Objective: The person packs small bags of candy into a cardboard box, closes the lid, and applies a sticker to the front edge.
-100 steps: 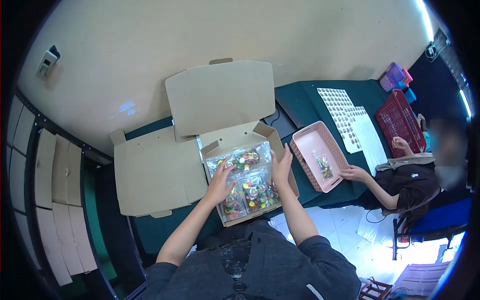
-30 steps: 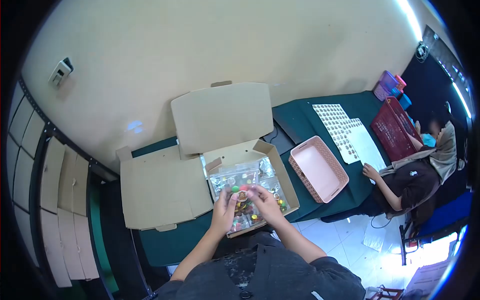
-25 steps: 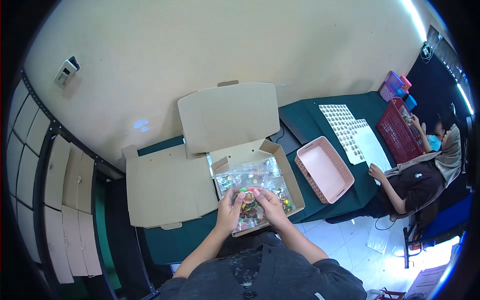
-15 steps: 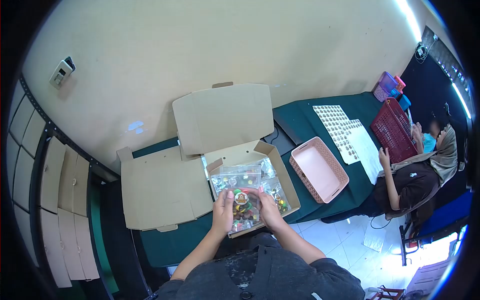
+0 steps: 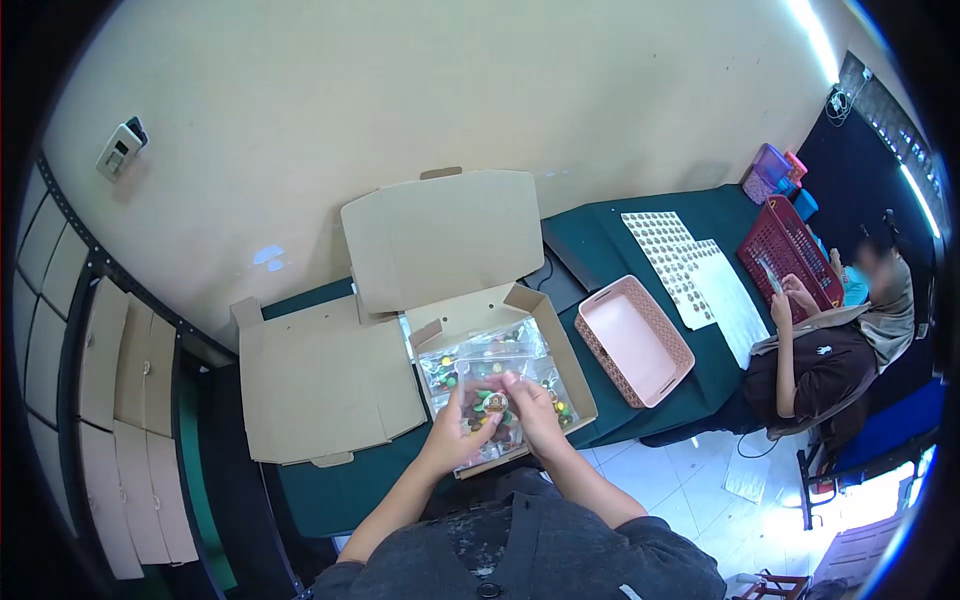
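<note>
A clear zip bag (image 5: 481, 397) of colourful round sweets is held between my two hands, above an open cardboard box (image 5: 567, 362). On the bag's front is a round printed sticker (image 5: 496, 403). My left hand (image 5: 458, 437) grips the bag's left side, thumb near the sticker. Closed on its right side is my right hand (image 5: 534, 415), with the thumb by the sticker's upper edge. Other clear bags of sweets (image 5: 510, 340) lie in the box under the held one, partly covered by it.
Left of the box lies a flat cardboard box (image 5: 320, 390). To the right are a pink basket (image 5: 640, 345), sticker sheets (image 5: 665, 262) and a white sheet (image 5: 728, 305). A co-worker (image 5: 820, 350) sits at the far right by a red basket (image 5: 785, 250).
Both my hands have shifted on the bag, the thumbs now closer to the sticker, and the bag is tilted differently. The co-worker's hands have come together near the red basket.
</note>
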A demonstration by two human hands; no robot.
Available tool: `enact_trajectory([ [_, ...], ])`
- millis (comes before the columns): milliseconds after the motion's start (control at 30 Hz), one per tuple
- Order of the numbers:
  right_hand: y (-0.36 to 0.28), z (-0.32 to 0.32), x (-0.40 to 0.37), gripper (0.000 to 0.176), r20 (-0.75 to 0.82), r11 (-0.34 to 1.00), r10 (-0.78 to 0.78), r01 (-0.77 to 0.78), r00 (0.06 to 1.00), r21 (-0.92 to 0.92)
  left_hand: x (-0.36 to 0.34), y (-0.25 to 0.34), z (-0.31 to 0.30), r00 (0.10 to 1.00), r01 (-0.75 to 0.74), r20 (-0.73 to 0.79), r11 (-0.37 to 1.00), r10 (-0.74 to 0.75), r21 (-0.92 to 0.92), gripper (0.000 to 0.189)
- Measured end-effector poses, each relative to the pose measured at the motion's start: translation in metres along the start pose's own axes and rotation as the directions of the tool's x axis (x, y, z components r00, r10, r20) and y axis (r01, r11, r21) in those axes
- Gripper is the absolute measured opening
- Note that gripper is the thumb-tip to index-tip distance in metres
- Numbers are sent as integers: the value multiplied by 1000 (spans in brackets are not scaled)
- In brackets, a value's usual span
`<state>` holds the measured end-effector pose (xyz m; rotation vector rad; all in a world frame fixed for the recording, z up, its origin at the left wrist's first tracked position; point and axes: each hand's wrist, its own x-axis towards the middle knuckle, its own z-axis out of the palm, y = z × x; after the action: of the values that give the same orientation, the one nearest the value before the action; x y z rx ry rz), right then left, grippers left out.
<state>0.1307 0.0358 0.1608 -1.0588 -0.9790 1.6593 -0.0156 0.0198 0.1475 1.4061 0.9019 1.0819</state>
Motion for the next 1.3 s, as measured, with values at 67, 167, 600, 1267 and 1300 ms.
enact_trajectory([
  [67, 2, -2, 2, 28, -37, 989, 27, -22, 999, 144, -3, 1, 1, 999, 33, -2, 999, -33, 16, 40],
  [167, -5, 7, -2, 26, 55, 989, -116, 120, 992, -87, -5, 0, 2, 991, 76, -103, 995, -82, -62, 41],
  [600, 16, -10, 3, 26, 70, 981, -121, 130, 990, -141, -3, -18, -16, 964, -83, -259, 993, 58, -86, 32],
  [1267, 4, 14, -8, 33, 193, 565, -562, 544, 805, -620, -8, -1, -5, 963, -191, -161, 969, 216, 155, 58],
  [1300, 5, 16, -9, 34, 193, 566, -570, 552, 799, -612, -9, -5, 0, 968, -170, -179, 984, 176, 47, 58],
])
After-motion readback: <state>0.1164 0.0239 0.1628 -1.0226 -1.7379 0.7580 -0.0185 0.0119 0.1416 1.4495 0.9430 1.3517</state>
